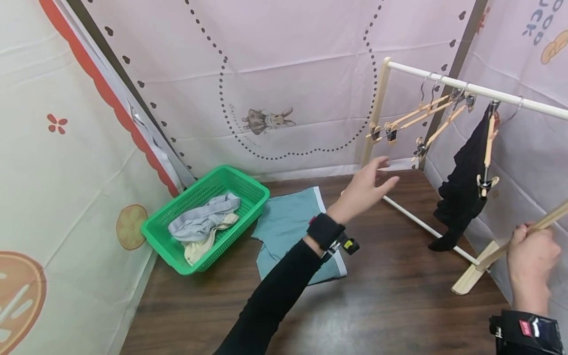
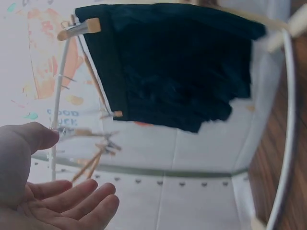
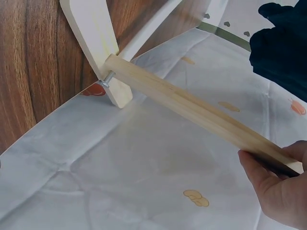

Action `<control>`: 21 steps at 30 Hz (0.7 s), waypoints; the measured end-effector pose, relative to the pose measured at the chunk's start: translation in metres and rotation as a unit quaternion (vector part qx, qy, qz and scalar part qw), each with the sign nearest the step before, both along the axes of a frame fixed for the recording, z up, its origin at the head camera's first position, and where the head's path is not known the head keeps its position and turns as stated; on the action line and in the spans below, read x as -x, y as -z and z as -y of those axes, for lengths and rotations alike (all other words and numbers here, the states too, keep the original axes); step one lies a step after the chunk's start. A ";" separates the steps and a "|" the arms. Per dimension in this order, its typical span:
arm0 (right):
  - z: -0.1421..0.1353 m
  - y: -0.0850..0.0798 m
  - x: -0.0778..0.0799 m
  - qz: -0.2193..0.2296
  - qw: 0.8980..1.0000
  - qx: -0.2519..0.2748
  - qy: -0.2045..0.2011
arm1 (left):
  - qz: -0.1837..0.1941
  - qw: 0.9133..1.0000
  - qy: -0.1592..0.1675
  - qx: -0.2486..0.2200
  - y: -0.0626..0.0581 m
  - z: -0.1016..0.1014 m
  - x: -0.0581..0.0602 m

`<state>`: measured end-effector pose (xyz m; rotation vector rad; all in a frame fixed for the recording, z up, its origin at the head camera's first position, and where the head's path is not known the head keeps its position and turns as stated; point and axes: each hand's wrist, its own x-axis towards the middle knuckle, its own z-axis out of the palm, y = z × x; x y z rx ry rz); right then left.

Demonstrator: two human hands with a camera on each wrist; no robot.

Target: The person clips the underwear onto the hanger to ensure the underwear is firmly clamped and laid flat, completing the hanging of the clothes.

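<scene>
My right hand (image 1: 532,256) grips a wooden upright post (image 3: 192,108) of the clothes rack, near its lower half. My left hand (image 1: 361,190) reaches out over the table toward the rack, thumb and fingers spread, touching nothing. From the rack's white top rail (image 1: 479,88) hang several wooden clip hangers (image 1: 421,113) without clothes. One more hanger (image 1: 488,148) on that rail carries a black pair of shorts (image 2: 177,62), clipped at the waistband. Below my left forearm, light blue shorts (image 1: 288,222) with a white waistband lie flat on the table.
A green plastic basket (image 1: 224,172) stands at the left with a grey-blue garment (image 1: 204,217) and a cream garment (image 1: 199,249) inside. The rack's white lower bar (image 1: 426,224) runs just above the brown table (image 1: 377,305). Printed cloth walls (image 1: 310,39) enclose the back and sides.
</scene>
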<state>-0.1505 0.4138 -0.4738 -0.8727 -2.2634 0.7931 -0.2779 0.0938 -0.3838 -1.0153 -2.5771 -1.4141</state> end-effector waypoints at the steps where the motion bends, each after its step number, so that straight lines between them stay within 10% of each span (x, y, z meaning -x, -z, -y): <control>1: 0.000 0.000 -0.001 0.005 1.000 0.000 0.001 | 0.008 1.000 0.000 -0.009 -0.003 -0.007 0.002; 10: 0.001 -0.004 0.003 0.031 0.999 0.019 0.000 | 0.065 0.993 -0.053 -0.084 -0.021 -0.064 0.017; 21: 0.000 -0.003 0.001 0.008 1.000 0.004 -0.004 | 0.044 0.991 -0.051 -0.113 -0.030 -0.080 0.029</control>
